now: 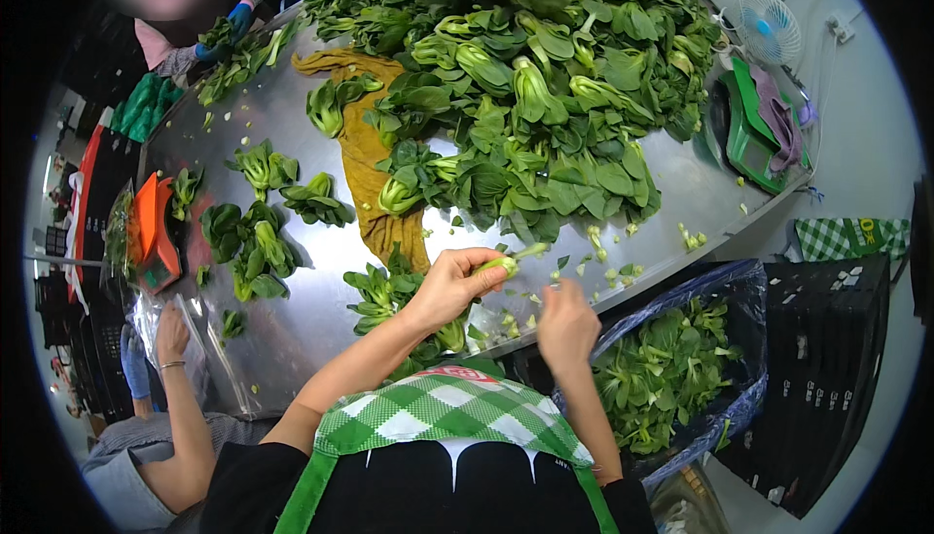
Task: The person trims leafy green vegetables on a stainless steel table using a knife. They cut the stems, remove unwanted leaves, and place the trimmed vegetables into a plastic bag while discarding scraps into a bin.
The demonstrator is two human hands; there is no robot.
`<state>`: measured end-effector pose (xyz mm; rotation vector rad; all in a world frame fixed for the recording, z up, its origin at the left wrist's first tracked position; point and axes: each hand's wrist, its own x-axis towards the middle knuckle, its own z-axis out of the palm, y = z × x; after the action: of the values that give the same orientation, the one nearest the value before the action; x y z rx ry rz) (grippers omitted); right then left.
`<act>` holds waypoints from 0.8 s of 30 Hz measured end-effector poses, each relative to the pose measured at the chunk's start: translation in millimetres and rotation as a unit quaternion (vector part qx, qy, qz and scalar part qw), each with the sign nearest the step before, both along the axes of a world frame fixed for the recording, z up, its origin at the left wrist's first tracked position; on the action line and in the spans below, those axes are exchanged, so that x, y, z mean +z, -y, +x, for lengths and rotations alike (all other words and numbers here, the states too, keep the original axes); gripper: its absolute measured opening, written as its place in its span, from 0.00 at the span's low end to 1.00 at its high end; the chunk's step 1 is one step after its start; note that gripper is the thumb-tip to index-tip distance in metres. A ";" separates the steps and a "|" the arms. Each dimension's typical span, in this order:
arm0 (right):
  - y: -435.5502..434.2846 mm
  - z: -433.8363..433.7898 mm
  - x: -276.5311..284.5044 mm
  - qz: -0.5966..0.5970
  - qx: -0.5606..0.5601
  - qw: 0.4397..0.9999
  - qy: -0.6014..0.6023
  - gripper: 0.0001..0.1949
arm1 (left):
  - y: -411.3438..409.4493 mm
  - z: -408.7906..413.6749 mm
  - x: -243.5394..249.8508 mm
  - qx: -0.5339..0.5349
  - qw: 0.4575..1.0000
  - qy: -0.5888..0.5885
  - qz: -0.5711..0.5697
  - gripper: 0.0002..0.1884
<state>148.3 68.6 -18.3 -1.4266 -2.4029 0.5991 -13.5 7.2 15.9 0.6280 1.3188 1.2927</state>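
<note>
My left hand (460,282) grips a small bok choy (502,266) by its pale base, above the front of the steel table. A blurred light-green stalk (531,250) is just beyond it. To the right, my right hand (569,322) is curled and blurred by motion near the table edge; I cannot tell whether its fingers hold anything. Beneath my left forearm lie several bok choy heads (376,293). Cut scraps (616,275) are scattered to the right of the hands. A large heap of bok choy (540,118) covers the far part of the table.
A mustard cloth (365,147) lies left of the heap. An orange scale (162,242) and a neighbour's hand (172,333) with clear plastic bags are at left. A gloved co-worker's hand (239,22) holds leaves. At right, a blue-lined bin (755,315) contains leaves beside black crates (824,381).
</note>
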 end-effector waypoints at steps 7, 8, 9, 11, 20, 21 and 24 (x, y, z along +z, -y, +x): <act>-0.1 12.1 -9.3 -0.308 -0.062 0.884 -0.347 0.11 | -3.8 4.7 -8.6 -0.028 0.944 0.328 -0.017 0.13; -0.8 7.3 -1.2 -0.331 -0.061 0.848 -0.409 0.10 | -8.2 5.4 -8.8 -0.029 0.946 0.322 -0.018 0.13; -0.3 1.0 7.2 -0.358 -0.058 0.805 -0.469 0.09 | -8.6 5.9 -9.1 -0.017 0.946 0.322 -0.024 0.14; 2.5 -8.3 4.4 -0.313 -0.023 0.842 -0.440 0.08 | -8.8 6.9 -10.5 0.006 0.946 0.321 -0.037 0.14; -1.3 -14.4 10.0 -0.337 -0.029 0.845 -0.413 0.12 | -5.2 3.9 -9.8 0.028 0.917 0.397 -0.030 0.20; 0.1 -16.5 11.8 -0.321 -0.025 0.854 -0.408 0.13 | -4.6 3.7 -10.9 0.029 0.917 0.397 -0.029 0.20; 2.5 -19.6 12.1 -0.324 -0.003 0.855 -0.404 0.17 | -2.4 3.9 -11.7 0.045 0.928 0.366 -0.048 0.19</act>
<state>128.8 66.1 -6.2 -1.0289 -1.5581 1.7179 -9.6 9.7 4.2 -0.0119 0.7815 1.3419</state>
